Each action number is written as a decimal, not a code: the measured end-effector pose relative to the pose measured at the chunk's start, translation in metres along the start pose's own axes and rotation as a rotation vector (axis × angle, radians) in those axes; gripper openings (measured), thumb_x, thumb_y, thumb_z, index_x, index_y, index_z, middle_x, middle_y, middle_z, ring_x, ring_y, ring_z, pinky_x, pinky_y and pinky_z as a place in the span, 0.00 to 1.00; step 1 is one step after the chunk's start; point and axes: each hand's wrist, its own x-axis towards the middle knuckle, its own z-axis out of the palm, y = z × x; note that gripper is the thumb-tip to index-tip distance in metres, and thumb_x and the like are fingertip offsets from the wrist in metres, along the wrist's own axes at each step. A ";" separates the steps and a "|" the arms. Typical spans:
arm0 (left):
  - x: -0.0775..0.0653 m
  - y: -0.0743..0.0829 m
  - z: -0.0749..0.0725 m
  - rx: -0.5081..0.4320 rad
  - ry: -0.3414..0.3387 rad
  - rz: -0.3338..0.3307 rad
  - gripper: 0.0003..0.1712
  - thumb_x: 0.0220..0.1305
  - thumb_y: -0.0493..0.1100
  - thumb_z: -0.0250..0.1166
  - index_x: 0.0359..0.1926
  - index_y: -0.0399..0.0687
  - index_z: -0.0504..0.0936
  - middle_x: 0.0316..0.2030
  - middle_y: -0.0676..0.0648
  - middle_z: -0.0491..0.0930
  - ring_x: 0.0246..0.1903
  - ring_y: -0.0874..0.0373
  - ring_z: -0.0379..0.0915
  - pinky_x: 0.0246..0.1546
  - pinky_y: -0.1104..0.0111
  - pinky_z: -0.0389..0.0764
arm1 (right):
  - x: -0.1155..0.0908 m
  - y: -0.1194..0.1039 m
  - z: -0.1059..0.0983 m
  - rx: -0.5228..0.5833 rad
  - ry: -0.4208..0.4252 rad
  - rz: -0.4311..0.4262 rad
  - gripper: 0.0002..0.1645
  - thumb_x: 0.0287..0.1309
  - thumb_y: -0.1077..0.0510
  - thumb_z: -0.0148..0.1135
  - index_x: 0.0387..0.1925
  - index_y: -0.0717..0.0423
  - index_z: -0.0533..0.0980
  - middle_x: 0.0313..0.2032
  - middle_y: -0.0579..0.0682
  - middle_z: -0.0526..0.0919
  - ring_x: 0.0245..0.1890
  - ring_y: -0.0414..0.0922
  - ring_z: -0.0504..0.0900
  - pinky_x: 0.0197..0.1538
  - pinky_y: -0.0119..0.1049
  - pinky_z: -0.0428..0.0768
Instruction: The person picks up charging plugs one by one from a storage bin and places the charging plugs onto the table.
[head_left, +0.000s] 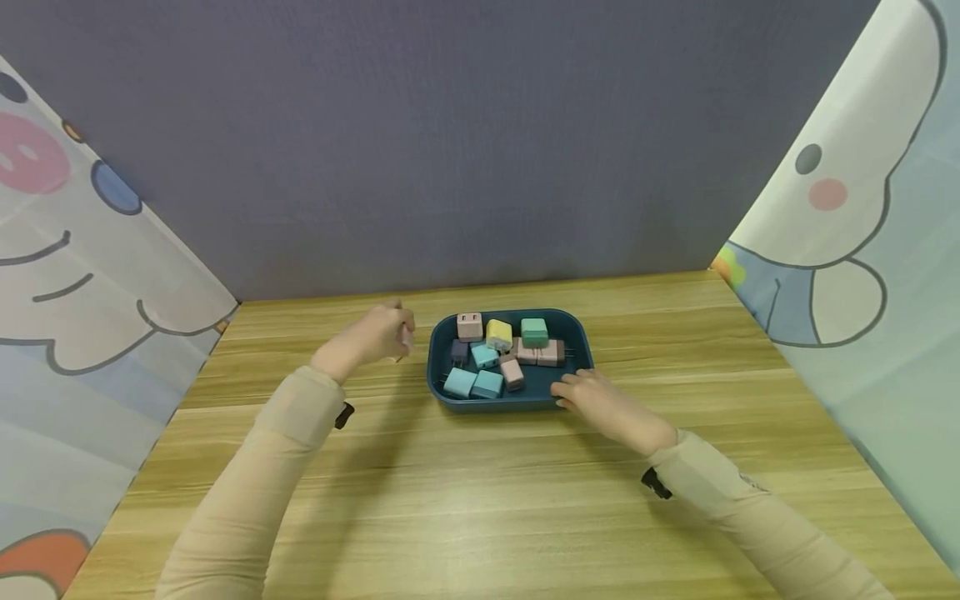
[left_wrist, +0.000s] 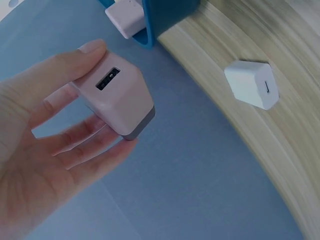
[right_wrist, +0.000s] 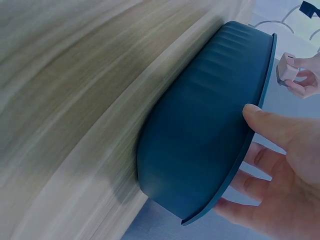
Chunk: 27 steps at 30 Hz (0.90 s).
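The left wrist view crops the tray (left_wrist: 171,15).

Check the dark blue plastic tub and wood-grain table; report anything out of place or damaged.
A white boxy plastic charger lies on the table, outside the tub that holds many other chargers, so it looks astray. No damage shows.
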 end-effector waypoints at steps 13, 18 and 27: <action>-0.010 -0.030 0.002 0.021 0.070 -0.024 0.13 0.41 0.29 0.65 0.32 0.31 0.76 0.31 0.39 0.70 0.26 0.52 0.69 0.29 0.64 0.74 | 0.000 -0.001 -0.001 -0.017 0.002 0.004 0.03 0.52 0.61 0.59 0.30 0.53 0.74 0.27 0.46 0.76 0.29 0.45 0.74 0.43 0.48 0.74; -0.014 -0.039 0.003 0.012 0.067 -0.050 0.14 0.41 0.29 0.66 0.34 0.30 0.76 0.32 0.38 0.70 0.28 0.50 0.69 0.30 0.62 0.74 | 0.000 -0.002 -0.002 -0.011 -0.005 0.011 0.03 0.52 0.61 0.59 0.31 0.53 0.74 0.27 0.46 0.76 0.30 0.45 0.74 0.44 0.48 0.74; -0.016 -0.052 0.010 0.029 0.042 -0.117 0.17 0.45 0.33 0.67 0.38 0.30 0.76 0.34 0.37 0.69 0.32 0.47 0.70 0.33 0.60 0.75 | -0.001 -0.002 -0.003 -0.022 0.001 0.014 0.03 0.53 0.61 0.59 0.31 0.54 0.74 0.28 0.47 0.77 0.31 0.46 0.75 0.45 0.49 0.73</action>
